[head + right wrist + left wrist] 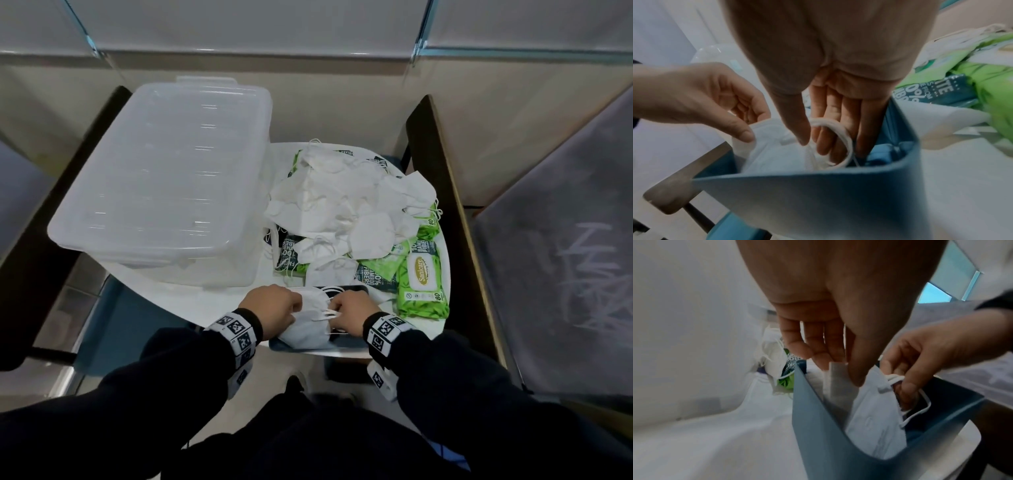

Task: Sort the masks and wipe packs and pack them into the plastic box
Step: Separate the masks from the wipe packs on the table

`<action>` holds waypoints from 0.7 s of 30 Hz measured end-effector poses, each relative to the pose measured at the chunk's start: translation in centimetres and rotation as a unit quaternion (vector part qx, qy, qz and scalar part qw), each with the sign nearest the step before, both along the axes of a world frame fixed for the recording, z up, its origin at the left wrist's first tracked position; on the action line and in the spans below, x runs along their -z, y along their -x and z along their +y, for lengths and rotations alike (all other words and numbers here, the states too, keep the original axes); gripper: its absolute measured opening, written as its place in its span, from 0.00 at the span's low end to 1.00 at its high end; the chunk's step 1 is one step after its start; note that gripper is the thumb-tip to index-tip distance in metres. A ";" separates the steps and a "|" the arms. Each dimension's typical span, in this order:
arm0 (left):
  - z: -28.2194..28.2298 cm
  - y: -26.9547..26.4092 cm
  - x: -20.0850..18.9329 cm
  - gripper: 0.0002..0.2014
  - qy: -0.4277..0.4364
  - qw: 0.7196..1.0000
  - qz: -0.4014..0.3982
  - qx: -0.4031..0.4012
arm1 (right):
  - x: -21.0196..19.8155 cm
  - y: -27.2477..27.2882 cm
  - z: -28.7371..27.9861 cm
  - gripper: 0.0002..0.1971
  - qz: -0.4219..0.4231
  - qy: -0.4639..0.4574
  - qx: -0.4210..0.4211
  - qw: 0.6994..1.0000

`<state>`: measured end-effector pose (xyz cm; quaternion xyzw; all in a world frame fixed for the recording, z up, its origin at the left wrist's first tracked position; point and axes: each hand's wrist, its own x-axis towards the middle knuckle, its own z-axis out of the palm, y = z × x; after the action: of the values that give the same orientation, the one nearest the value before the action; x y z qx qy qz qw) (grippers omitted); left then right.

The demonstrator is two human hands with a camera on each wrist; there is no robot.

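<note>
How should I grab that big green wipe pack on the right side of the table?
Take the Sanicare wipe pack across its two long edges, coming straight down from above. It lies flat, label up, at the table's right edge with nothing on top, so thumb and fingers can likely close on either side.

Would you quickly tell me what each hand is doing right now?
Left hand: pinches the edge of the white mask in the blue bin.
Right hand: holds that mask's ear loops.

Most wipe packs [423, 274] buried under my mask pile [342, 202]; blue bin [349, 344] floor behind my hands.
</note>
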<state>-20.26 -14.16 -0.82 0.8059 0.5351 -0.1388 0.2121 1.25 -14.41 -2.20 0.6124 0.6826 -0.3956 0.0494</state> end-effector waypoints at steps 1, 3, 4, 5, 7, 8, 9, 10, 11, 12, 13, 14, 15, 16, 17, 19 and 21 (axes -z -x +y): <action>0.2 0.0 0.2 0.10 -0.015 0.999 0.014 0.025 | 0.0 -0.1 0.0 0.03 -0.001 -0.007 0.008 1.000; 0.4 -0.2 0.4 0.11 -0.060 0.996 0.028 0.063 | 0.0 -0.6 0.0 0.06 -0.004 -0.035 0.034 0.999; 0.4 -0.2 0.6 0.12 -0.090 0.993 0.022 0.078 | -0.2 -0.8 0.0 0.07 -0.004 -0.049 0.052 0.997; 0.4 -0.3 0.7 0.13 -0.112 0.990 0.016 0.085 | -0.3 -1.0 0.1 0.08 0.000 -0.062 0.072 0.995; 0.1 -0.4 1.2 0.23 -0.125 0.989 -0.001 0.080 | -0.5 -1.1 0.3 0.12 0.002 -0.096 0.093 0.991; 0.0 -0.4 1.7 0.29 -0.129 0.988 -0.009 0.081 | -0.6 -1.1 0.4 0.14 -0.004 -0.113 0.089 0.990; -0.1 -0.4 2.0 0.34 -0.131 0.988 -0.010 0.083 | -0.7 -1.0 0.5 0.16 -0.010 -0.125 0.084 0.989; -0.3 -0.5 2.2 0.37 -0.134 0.987 -0.008 0.087 | -0.7 -0.9 0.6 0.17 -0.013 -0.130 0.082 0.988; -0.3 -0.5 2.3 0.38 -0.137 0.986 -0.003 0.092 | -0.7 -0.8 0.7 0.18 -0.017 -0.128 0.080 0.988; -0.3 -0.5 2.4 0.37 -0.137 0.985 0.002 0.100 | -0.6 -0.6 0.8 0.19 -0.019 -0.124 0.080 0.989; -0.4 -0.4 2.4 0.35 -0.137 0.984 0.004 0.111 | -0.6 -0.5 0.8 0.20 -0.024 -0.118 0.077 0.990; -0.4 -0.3 2.5 0.33 -0.138 0.983 0.003 0.123 | -0.5 -0.3 0.8 0.21 -0.029 -0.112 0.072 0.991; -0.4 -0.2 2.6 0.32 -0.135 0.982 0.000 0.132 | -0.5 -0.2 0.7 0.22 -0.037 -0.104 0.065 0.992; -0.4 0.0 2.8 0.33 -0.131 0.982 -0.008 0.137 | -0.5 0.0 0.7 0.23 -0.044 -0.096 0.059 0.993; -0.5 0.1 2.8 0.35 -0.127 0.982 -0.015 0.137 | -0.6 0.1 0.7 0.25 -0.049 -0.087 0.057 0.993; -0.4 0.2 2.8 0.35 -0.132 0.982 -0.027 0.131 | -0.7 0.4 0.7 0.30 -0.052 -0.067 0.063 0.994; -0.1 0.4 2.7 0.32 -0.131 0.983 -0.035 0.122 | -0.4 0.8 0.6 0.38 -0.042 -0.035 0.067 0.996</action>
<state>-20.71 -14.29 -3.52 0.8902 0.4387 -0.0638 0.1051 0.45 -13.85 -1.83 0.6744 0.6507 -0.3475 0.0302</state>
